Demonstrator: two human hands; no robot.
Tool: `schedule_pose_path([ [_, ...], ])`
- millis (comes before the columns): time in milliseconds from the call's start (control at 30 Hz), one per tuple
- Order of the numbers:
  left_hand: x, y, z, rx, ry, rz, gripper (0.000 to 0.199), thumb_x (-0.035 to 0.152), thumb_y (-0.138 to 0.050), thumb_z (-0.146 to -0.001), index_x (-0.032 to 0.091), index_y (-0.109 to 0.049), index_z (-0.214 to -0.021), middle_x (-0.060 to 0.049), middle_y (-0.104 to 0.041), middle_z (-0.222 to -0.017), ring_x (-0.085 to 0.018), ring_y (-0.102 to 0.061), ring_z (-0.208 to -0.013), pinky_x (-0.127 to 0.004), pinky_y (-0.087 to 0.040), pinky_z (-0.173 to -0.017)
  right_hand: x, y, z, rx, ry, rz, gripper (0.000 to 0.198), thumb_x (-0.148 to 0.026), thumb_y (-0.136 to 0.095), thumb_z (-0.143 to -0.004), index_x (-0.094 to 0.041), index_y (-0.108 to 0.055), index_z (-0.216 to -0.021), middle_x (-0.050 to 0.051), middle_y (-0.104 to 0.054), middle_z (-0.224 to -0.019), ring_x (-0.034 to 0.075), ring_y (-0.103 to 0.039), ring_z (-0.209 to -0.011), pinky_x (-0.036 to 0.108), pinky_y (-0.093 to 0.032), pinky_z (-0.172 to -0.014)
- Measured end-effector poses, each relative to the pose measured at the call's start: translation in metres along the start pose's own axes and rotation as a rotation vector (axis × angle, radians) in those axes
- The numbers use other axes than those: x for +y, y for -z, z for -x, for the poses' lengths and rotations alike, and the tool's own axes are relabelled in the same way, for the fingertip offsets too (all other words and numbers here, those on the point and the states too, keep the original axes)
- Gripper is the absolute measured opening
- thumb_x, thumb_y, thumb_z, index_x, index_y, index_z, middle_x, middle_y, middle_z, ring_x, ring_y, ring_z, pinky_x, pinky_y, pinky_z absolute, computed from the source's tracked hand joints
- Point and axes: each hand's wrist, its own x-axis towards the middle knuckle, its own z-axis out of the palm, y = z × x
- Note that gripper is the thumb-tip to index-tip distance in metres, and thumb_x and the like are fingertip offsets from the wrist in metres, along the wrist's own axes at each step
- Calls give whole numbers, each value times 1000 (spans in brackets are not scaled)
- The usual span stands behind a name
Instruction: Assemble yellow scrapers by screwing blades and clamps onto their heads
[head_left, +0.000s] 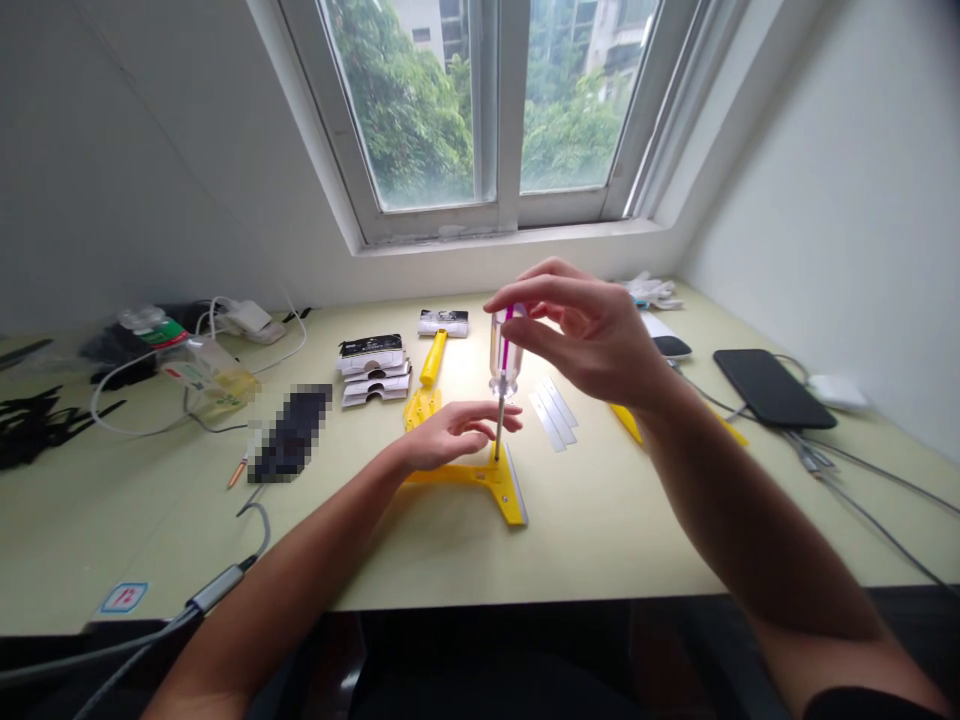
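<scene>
My right hand (585, 325) grips the clear handle of a screwdriver (506, 350) with a purple stripe, thumb and fingers around its upper part. The screwdriver stands upright, its tip on the head of a yellow scraper (510, 500) that has a metal blade along its edge. My left hand (454, 435) hovers over the scraper with fingers stretched out beside the screwdriver's shaft; whether they touch it I cannot tell. Behind it lies another yellow scraper (435, 360), its head partly hidden. Several flat metal blades (553, 412) lie to the right.
Small boxes (373, 365) are stacked left of the rear scraper, another box (444, 322) behind it. A black phone (772, 388) and cables lie at right. Yellow pieces (626, 422) show beneath my right forearm. At left are a pixelated dark object (292, 435), plastic packaging (206, 375) and a charger (247, 318).
</scene>
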Motion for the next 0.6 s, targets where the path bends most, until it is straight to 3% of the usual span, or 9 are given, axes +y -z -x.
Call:
schedule_pose_path([
  [133, -12, -13, 4, 28, -4, 91, 34, 29, -51, -98, 10, -61, -123, -15, -72, -103, -22, -68, -101, -41, -51, -95, -6, 2, 1, -28, -30, -26, 14, -22, -62, -87, -22, -71, -97, 3, -67, -98, 16, -66, -95, 33, -55, -88],
  [233, -20, -17, 2, 82, 18, 145, 32, 36, -59, -94, 8, -67, -108, -14, -73, -91, -22, -70, -91, -40, -54, -90, -5, -2, 2, 41, -78, -64, 17, -28, -69, -83, -21, -66, -98, 2, -68, -89, 17, -68, -89, 32, -58, -80],
  [400, -27, -20, 0, 165, 28, 184, 29, 35, -67, -89, 9, -68, -99, -12, -72, -86, -20, -70, -85, -37, -56, -86, 1, -4, 2, 89, -102, 69, 27, -36, -66, -84, -23, -60, -107, 2, -69, -97, 17, -69, -90, 33, -61, -77],
  [600, -27, -20, -1, 223, 23, 69, 20, 30, -68, -87, 11, -67, -91, -8, -71, -85, -18, -70, -82, -32, -57, -81, -5, 1, 2, 74, -3, 147, 16, -23, -58, -90, -20, -66, -103, 2, -70, -100, 16, -68, -95, 35, -57, -92],
])
